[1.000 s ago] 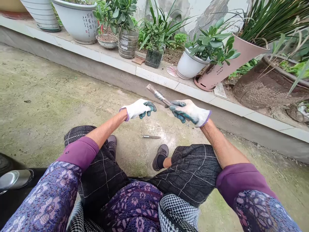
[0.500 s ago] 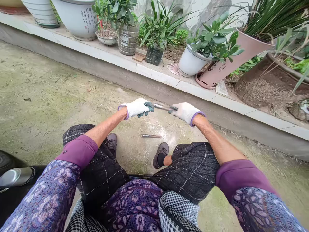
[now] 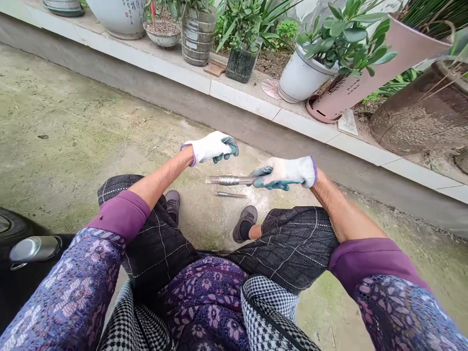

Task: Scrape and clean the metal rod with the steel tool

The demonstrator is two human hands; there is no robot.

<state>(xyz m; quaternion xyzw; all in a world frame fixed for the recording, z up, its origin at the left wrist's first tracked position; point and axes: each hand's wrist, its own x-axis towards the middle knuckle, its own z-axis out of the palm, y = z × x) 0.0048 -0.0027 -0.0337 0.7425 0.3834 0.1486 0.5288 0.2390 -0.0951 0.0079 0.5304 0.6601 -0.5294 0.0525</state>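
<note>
I sit with both arms out over my knees, wearing white gloves with green fingertips. My right hand [image 3: 283,172] grips one end of a short metal rod [image 3: 228,180], which points left and lies level. My left hand [image 3: 214,146] is curled just above and left of the rod's free end, apart from it; I cannot make out anything inside its fingers. A second, thinner metal rod [image 3: 230,195] lies on the concrete ground between my shoes.
A low tiled ledge [image 3: 241,100] runs across the back with several potted plants, among them a white pot [image 3: 300,80] and a tilted pink pot [image 3: 360,73]. A dark vehicle part with a chrome piece [image 3: 31,248] is at my left. Mossy concrete ground [image 3: 66,141] stretches to the left.
Half a second ago both hands held the rod between them. My left hand has let go and lifted away; my right hand has lowered the rod and turned it level.
</note>
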